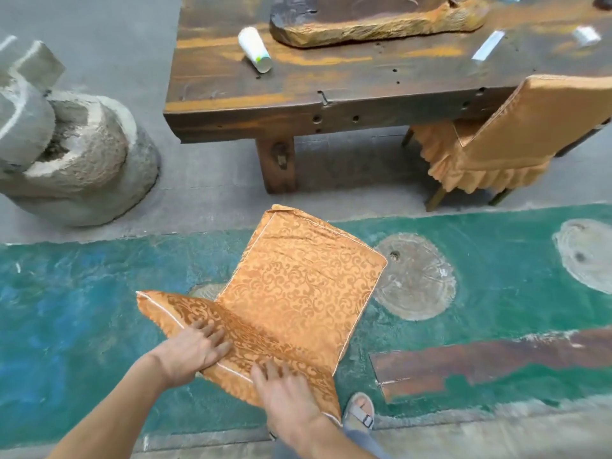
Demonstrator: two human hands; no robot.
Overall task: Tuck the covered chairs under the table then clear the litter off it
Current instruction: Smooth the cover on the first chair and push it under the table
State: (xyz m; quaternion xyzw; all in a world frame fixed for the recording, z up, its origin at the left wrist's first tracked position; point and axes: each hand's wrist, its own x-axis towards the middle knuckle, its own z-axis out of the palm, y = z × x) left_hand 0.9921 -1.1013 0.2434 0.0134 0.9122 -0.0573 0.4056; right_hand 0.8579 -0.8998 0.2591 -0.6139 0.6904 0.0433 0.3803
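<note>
An orange patterned covered chair [298, 286] stands right in front of me, away from the dark wooden table [251, 104]. My left hand [195, 349] and my right hand [284, 392] both grip the top of its backrest. A second orange covered chair [503, 134] sits at the table's right side, partly pushed under it. Litter lies on the tabletop: a tipped white paper cup [255, 49], a flat white wrapper [488, 46] and a small white cup [586, 36].
A rough wooden slab [374, 24] lies on the table. Large grey stone blocks [66, 160] stand on the floor at the left. The floor is grey concrete, with a green painted band [99, 309] under the near chair. My sandalled foot [359, 412] is beside the chair.
</note>
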